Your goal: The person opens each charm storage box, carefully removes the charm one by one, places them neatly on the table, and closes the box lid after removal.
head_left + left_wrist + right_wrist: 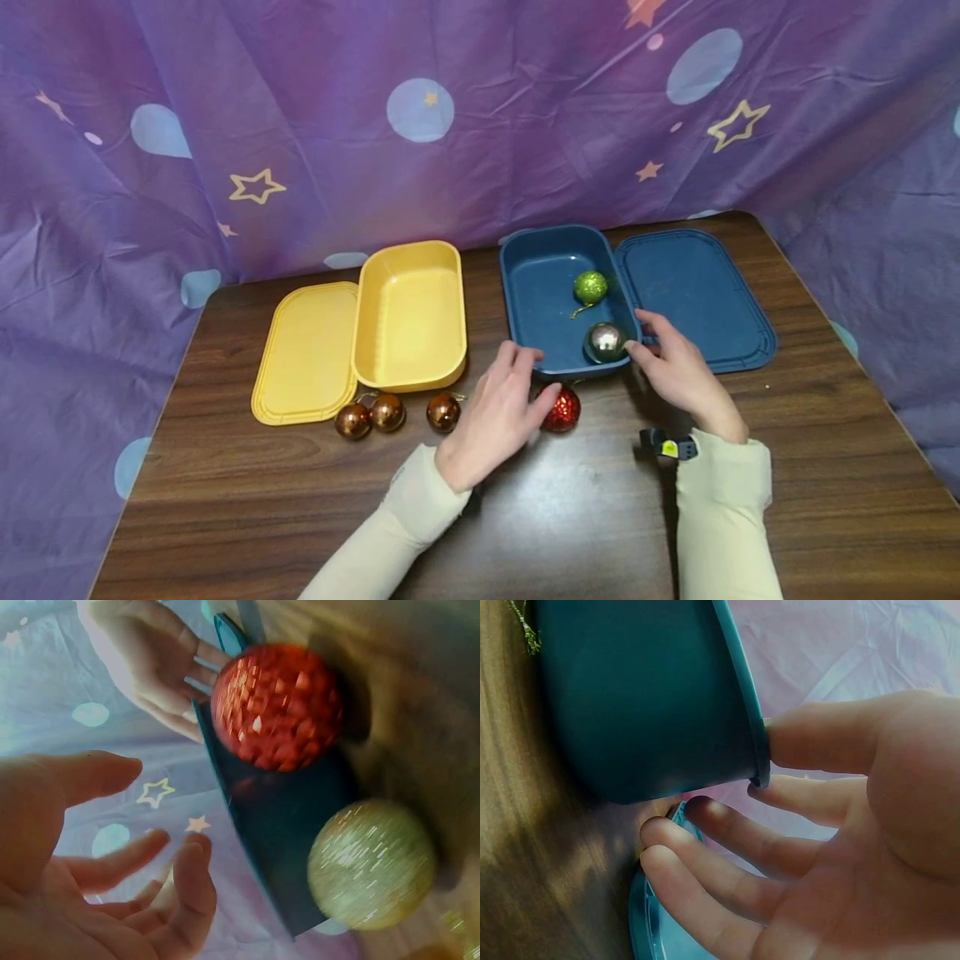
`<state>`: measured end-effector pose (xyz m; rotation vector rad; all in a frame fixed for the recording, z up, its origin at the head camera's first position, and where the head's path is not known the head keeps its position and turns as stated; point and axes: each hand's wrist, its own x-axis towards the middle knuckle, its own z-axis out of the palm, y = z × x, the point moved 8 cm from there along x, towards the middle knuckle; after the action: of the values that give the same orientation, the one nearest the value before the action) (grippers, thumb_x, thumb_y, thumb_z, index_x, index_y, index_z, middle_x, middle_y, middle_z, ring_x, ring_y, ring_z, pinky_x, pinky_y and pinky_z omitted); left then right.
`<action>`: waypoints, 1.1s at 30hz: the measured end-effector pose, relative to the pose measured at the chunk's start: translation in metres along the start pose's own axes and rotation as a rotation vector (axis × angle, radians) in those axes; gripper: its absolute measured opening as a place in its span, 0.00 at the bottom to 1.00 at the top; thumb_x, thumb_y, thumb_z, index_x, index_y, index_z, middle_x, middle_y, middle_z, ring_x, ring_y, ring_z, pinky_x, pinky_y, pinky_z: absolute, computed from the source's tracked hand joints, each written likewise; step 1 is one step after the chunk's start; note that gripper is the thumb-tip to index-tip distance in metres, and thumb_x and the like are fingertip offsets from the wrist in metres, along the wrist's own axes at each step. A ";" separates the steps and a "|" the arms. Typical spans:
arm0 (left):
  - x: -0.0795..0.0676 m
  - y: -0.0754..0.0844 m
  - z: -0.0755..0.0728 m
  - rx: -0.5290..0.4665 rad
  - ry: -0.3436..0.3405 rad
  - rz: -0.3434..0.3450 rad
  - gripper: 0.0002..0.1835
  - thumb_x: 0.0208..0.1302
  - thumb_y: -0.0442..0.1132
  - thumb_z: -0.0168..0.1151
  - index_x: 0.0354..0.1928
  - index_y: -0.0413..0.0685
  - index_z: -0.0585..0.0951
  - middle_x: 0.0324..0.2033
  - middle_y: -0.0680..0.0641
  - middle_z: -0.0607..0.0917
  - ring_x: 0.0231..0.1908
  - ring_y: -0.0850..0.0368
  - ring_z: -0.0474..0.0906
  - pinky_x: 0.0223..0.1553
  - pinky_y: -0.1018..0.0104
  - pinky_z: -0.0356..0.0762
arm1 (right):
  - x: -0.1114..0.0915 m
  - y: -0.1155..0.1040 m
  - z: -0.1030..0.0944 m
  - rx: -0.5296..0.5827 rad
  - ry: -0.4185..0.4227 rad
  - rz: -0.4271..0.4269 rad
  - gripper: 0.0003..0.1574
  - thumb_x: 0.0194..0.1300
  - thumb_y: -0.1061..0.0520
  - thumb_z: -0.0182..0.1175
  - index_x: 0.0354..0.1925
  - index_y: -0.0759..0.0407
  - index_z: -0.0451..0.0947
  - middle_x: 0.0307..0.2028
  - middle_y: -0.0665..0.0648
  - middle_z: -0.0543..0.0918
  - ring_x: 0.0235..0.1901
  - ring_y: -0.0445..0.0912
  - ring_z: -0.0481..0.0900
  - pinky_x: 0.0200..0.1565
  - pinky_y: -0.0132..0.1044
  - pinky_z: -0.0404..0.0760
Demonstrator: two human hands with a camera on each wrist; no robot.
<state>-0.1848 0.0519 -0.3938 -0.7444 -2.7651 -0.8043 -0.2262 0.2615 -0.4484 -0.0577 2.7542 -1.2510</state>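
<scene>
A blue box (pixel 542 300) holds a green glitter ball (pixel 591 287) and a shiny silver ball (pixel 604 342). My right hand (pixel 678 367) is at its near right corner. The thumb lies at the rim beside the silver ball and the index finger outside the wall, pinching the corner. My left hand (pixel 495 412) hovers by the near left corner, fingers loosely bent and nothing in them. A red faceted ball (pixel 564 412) lies in front of the box, close to the left thumb. The left wrist view also has a pale gold ball (pixel 372 864), which the left hand hides in the head view.
Left of the blue box stands a yellow box (pixel 408 321) with its yellow lid (pixel 307 354) beside it. Three shiny brown balls, such as the leftmost ball (pixel 352 421), lie before them. A blue lid (pixel 693 300) lies at the right. A purple cloth (pixel 480 183) hangs behind.
</scene>
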 end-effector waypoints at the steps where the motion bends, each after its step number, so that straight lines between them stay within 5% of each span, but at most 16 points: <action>1: 0.003 0.002 -0.002 0.014 0.009 0.030 0.19 0.65 0.46 0.61 0.52 0.42 0.78 0.42 0.47 0.77 0.33 0.58 0.76 0.34 0.70 0.80 | 0.000 0.000 0.000 -0.001 0.001 -0.001 0.35 0.74 0.53 0.46 0.72 0.68 0.51 0.62 0.78 0.66 0.55 0.69 0.75 0.55 0.62 0.73; 7: 0.027 0.011 -0.010 0.060 0.013 0.170 0.15 0.64 0.45 0.62 0.48 0.44 0.79 0.40 0.48 0.77 0.41 0.54 0.75 0.44 0.64 0.78 | 0.000 0.000 0.000 -0.002 0.000 -0.002 0.35 0.74 0.54 0.46 0.72 0.68 0.51 0.61 0.78 0.66 0.55 0.69 0.75 0.55 0.62 0.73; 13: 0.053 0.014 -0.008 0.085 -0.033 0.215 0.15 0.66 0.45 0.60 0.49 0.44 0.78 0.41 0.48 0.77 0.42 0.54 0.74 0.46 0.64 0.76 | 0.000 0.000 0.000 -0.001 0.002 0.004 0.35 0.74 0.54 0.46 0.72 0.68 0.51 0.61 0.77 0.67 0.55 0.68 0.75 0.55 0.61 0.73; 33: 0.117 0.006 0.040 0.186 -0.204 0.098 0.22 0.67 0.46 0.56 0.60 0.43 0.74 0.51 0.44 0.78 0.47 0.49 0.75 0.50 0.61 0.77 | 0.001 0.002 -0.001 -0.011 0.006 -0.010 0.35 0.74 0.54 0.45 0.72 0.68 0.51 0.61 0.78 0.67 0.54 0.68 0.76 0.55 0.62 0.73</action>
<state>-0.2831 0.1266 -0.3913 -0.9642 -2.9000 -0.4684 -0.2271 0.2636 -0.4491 -0.0687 2.7695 -1.2411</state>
